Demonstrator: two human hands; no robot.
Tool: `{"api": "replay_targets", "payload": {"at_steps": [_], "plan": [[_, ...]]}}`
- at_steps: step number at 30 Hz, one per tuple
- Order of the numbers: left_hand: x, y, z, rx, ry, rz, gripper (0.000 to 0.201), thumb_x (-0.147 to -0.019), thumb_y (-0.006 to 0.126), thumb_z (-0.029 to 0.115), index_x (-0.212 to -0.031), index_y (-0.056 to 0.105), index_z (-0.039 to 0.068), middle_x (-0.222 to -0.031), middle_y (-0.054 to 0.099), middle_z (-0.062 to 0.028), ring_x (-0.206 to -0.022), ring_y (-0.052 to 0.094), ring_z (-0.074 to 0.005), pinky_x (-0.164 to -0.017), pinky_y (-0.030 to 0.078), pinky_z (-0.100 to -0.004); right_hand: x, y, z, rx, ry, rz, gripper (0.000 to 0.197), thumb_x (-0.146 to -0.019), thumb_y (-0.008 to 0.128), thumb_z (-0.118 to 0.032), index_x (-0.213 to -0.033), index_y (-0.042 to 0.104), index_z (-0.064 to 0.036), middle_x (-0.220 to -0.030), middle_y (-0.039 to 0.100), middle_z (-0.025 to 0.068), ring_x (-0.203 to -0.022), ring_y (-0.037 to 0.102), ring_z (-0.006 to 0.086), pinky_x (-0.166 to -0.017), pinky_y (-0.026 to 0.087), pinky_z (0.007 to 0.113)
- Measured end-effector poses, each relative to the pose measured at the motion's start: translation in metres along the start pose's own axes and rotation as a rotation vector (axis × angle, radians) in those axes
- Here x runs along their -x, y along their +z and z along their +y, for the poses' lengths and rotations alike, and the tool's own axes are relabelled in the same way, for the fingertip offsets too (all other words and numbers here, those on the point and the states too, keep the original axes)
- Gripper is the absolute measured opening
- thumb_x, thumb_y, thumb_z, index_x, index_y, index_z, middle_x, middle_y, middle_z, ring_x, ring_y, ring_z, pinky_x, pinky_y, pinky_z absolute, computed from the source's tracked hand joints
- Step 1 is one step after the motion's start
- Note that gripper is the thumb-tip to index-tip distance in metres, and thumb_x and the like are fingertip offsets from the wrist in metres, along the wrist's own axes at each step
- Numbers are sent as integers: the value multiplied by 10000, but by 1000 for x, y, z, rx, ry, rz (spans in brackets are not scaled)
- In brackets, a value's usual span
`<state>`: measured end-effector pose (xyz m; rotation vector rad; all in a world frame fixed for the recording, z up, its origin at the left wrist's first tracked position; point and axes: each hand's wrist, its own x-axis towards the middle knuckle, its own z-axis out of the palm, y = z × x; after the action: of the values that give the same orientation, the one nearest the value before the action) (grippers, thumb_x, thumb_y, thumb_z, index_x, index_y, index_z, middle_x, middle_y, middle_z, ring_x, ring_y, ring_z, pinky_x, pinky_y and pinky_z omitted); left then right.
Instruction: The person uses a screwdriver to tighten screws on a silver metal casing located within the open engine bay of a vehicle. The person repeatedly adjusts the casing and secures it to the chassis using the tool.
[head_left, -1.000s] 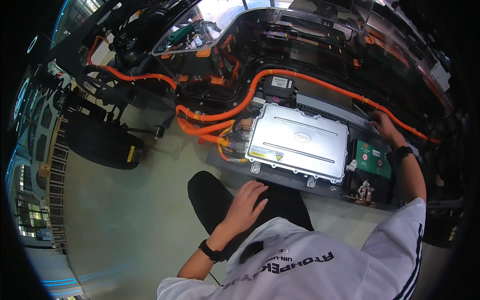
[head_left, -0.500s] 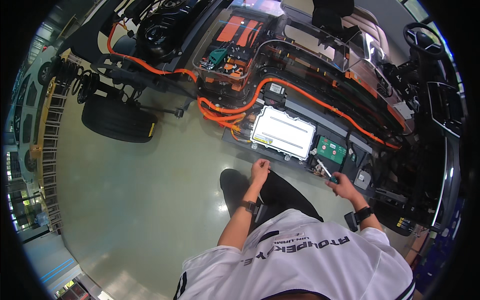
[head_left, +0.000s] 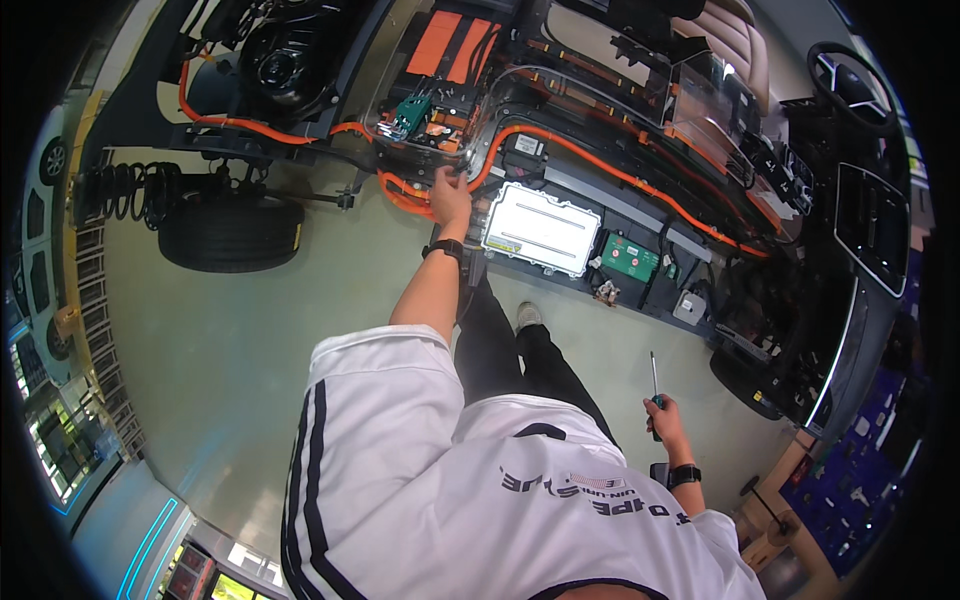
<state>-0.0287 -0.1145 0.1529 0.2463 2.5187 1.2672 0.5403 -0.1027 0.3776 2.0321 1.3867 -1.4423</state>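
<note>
By the yellow-labelled silver box [head_left: 540,225], left fingers [head_left: 443,176], grip unclear; right fingers [head_left: 653,404] grasp a screwdriver [head_left: 655,378].

On our dark chassis [head_left: 650,296] we see a silver box [head_left: 540,230], a green-topped box [head_left: 630,258], a grey unit [head_left: 690,307] and an orange cable [head_left: 590,156].

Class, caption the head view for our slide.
Right hand grips a screwdriver; left hand is near an orange cable.

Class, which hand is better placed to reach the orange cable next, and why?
Probably the left hand: it is close to the orange cable, while the right hand holds a screwdriver and is farther away.
</note>
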Motion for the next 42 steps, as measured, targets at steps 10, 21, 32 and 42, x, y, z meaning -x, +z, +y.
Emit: {"api": "replay_targets", "payload": {"at_steps": [10, 21, 32, 42], "plan": [[-30, 29, 32, -171, 143, 57, 276, -933, 645, 299, -1099, 572, 91, -861, 682, -89, -801, 665, -341, -675, 488, -487, 77, 58, -17, 71, 158, -3, 245, -890, 692, -191, -871, 538, -1, -539, 518, 49, -413, 530, 144, -385, 438, 309], [-21, 35, 65, -93, 138, -70, 241, -994, 574, 234, -930, 506, 12, -745, 646, -133, -669, 668, -283, -589, 486, -419, 98, 93, -19, -139, 116, 103, 251, -878, 700, -188, -902, 547, 9, -587, 515, 37, -422, 508, 133, -389, 401, 306], [236, -66, 272, 491, -180, -1417, 390, -1045, 479, 265, -1223, 500, -81, -1053, 679, -238, -866, 720, -273, -732, 589, -306, 169, 43, -129, -660, -402, 7, 328, -944, 652, -205, -1170, 596, 26, -684, 558, 6, -556, 515, 78, -519, 426, 244], [338, -79, 330, 505, -183, -1636, 444, -1063, 430, 261, -1289, 452, -120, -1090, 655, -190, -1033, 675, -302, -905, 557, -371, 189, 16, -74, -805, -600, 78, 365, -944, 644, -210, -1224, 614, 21, -704, 559, -2, -572, 505, 64, -536, 425, 242]]}}
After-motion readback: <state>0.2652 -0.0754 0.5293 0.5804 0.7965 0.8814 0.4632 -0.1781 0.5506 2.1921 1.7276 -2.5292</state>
